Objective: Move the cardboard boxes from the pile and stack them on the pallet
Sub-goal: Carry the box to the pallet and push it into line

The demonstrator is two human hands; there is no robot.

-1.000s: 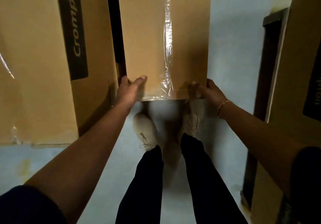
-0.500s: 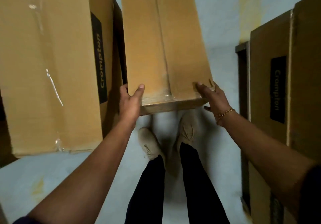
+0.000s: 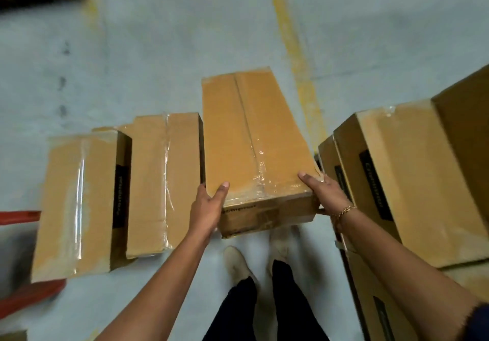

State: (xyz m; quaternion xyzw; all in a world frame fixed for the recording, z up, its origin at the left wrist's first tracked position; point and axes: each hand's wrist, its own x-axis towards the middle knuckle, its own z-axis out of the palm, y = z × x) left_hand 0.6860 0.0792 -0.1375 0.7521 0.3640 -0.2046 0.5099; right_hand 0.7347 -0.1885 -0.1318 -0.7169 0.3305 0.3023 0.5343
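Observation:
A long taped cardboard box (image 3: 248, 139) is held in front of me above the floor, its near end tilted toward me. My left hand (image 3: 207, 208) grips the near left corner, thumb on the top face. My right hand (image 3: 321, 193) grips the near right corner, fingers over the top edge. Two similar boxes stand on the floor to the left: one (image 3: 76, 203) nearest, another (image 3: 164, 179) beside the held box. On the right, stacked boxes (image 3: 407, 182) with black labels sit close to my right arm.
The grey concrete floor (image 3: 158, 49) stretches ahead with a yellow painted line (image 3: 293, 49). A red metal part (image 3: 23, 297) lies at the lower left. My feet (image 3: 238, 261) stand under the held box. A dark shape sits in the top left corner.
The view has swung up from looking straight down, and the box in both hands has come away from the left boxes, now held over open floor. Both grips are unchanged.

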